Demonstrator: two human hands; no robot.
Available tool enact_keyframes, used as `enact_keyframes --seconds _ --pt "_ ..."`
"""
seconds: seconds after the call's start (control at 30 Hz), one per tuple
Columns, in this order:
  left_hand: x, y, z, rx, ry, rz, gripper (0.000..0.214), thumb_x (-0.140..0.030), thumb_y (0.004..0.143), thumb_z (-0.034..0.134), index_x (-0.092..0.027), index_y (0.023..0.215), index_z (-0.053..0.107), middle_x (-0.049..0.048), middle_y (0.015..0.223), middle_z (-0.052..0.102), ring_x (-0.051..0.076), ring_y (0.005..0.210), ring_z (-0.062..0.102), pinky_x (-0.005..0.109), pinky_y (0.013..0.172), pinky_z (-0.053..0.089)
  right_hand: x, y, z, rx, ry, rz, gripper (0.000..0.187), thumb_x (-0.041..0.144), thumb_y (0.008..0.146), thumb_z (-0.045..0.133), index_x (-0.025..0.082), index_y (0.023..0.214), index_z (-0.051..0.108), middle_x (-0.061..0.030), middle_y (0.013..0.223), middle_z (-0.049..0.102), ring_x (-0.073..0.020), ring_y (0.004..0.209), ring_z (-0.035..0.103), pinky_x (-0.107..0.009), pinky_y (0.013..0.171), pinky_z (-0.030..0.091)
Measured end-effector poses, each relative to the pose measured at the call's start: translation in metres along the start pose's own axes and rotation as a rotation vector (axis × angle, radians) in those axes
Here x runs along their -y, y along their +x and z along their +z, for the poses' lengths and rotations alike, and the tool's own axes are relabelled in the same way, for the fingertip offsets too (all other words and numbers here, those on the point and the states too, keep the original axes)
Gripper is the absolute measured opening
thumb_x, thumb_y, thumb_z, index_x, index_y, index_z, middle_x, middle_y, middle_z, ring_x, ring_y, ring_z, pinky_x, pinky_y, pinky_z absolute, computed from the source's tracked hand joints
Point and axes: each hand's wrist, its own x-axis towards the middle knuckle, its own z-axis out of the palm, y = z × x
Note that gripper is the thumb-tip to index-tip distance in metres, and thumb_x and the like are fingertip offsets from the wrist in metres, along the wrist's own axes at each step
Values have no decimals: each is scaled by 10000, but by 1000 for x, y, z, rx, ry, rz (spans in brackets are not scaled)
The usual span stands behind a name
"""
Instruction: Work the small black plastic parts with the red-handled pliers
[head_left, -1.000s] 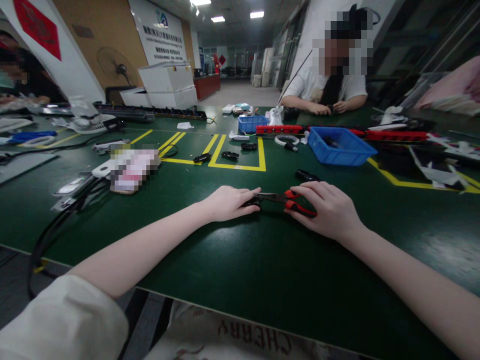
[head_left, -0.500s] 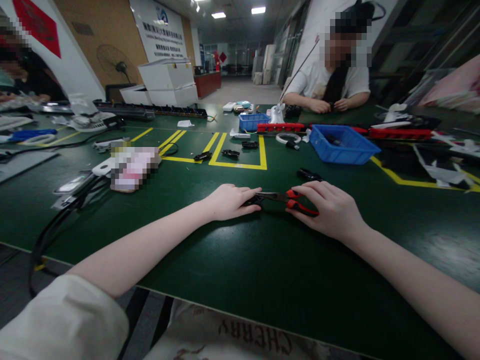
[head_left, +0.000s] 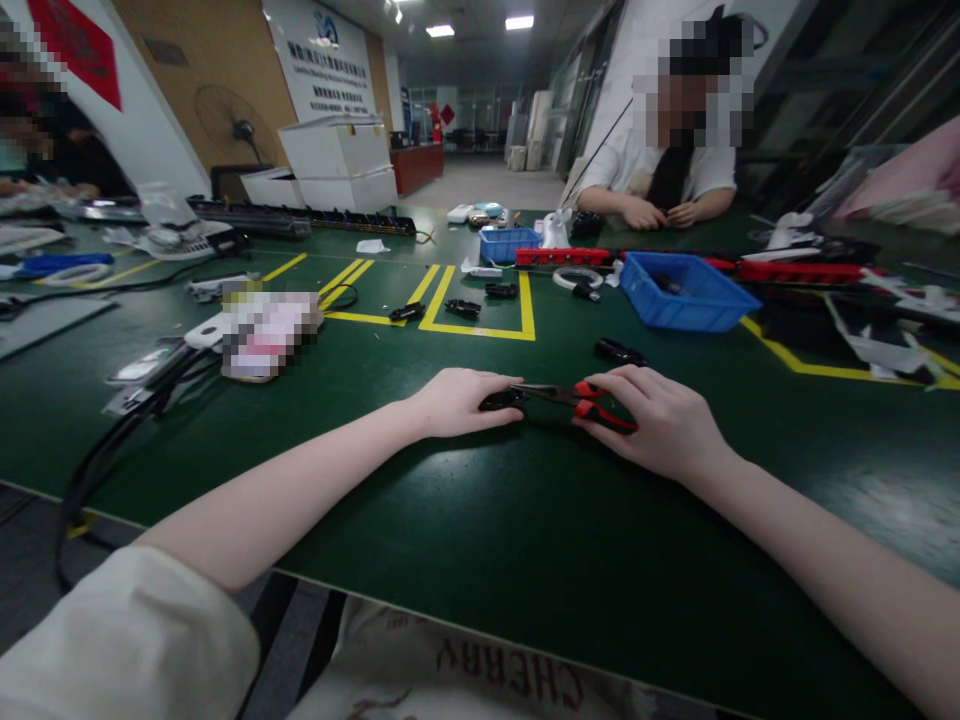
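Note:
Between the thumb and fingers of my left hand (head_left: 459,402) is a small black part (head_left: 501,400), lying low over the green table (head_left: 465,540). The hand partly covers it, and its exact kind does not show. My right hand (head_left: 660,415) grips long-nose pliers (head_left: 606,417) by their red and black handles. The jaws point left and meet the right end of the black part; whether they clamp it I cannot make out. Just beyond my right hand lies another black piece (head_left: 619,351).
Several black parts (head_left: 463,307) lie around the yellow tape marks. Behind my right hand stands a blue bin (head_left: 686,290), with a smaller blue bin (head_left: 508,243) farther back. A phone (head_left: 270,338) and cables lie at left. Across the table sits a person (head_left: 660,190).
Both hands and the pliers stay almost in place. A little more of the black part shows between my left thumb and fingers. The view has shifted slightly.

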Motion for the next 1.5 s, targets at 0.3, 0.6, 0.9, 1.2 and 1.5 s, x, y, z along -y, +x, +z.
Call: enact_keyframes --seconds 0.3,0.6,0.9,1.2,1.5 --pt "-2 0 -2 12 -12 13 476 -487 943 536 -200 1320 580 73 1168 707 214 980 686 295 762 513 -6 0 2 -7 42 20 415 426 853 643 174 1177 585 -149 1079 655 -291 955 626 -424 784 520" --pt "-1 0 -3 28 -10 25 477 -474 959 513 -195 1344 554 78 1211 692 216 1001 684 300 784 514 -9 -1 4 18 19 -30 415 437 862 626 185 1190 589 -133 1090 670 -289 997 619 -423 831 462" --pt "1 1 0 34 43 37 537 -496 985 458 -170 1410 497 105 1239 685 223 1019 691 308 817 517 -6 0 3 -24 -94 -61 374 431 861 627 189 1146 618 -114 1029 704 -276 916 635 -449 872 406" --pt "0 0 -3 35 -6 43 485 -476 972 492 -207 1374 529 72 1166 710 210 951 693 291 751 502 -4 0 2 -42 -92 -49 367 432 856 626 233 1164 613 -90 1024 704 -305 1041 616 -539 1010 331" --pt "0 0 -2 25 21 51 480 -475 970 499 -195 1357 543 86 1150 713 214 948 699 295 761 506 -4 -1 2 -19 -69 -45 360 435 854 630 233 1152 624 -101 1071 699 -315 1099 603 -557 1040 317"
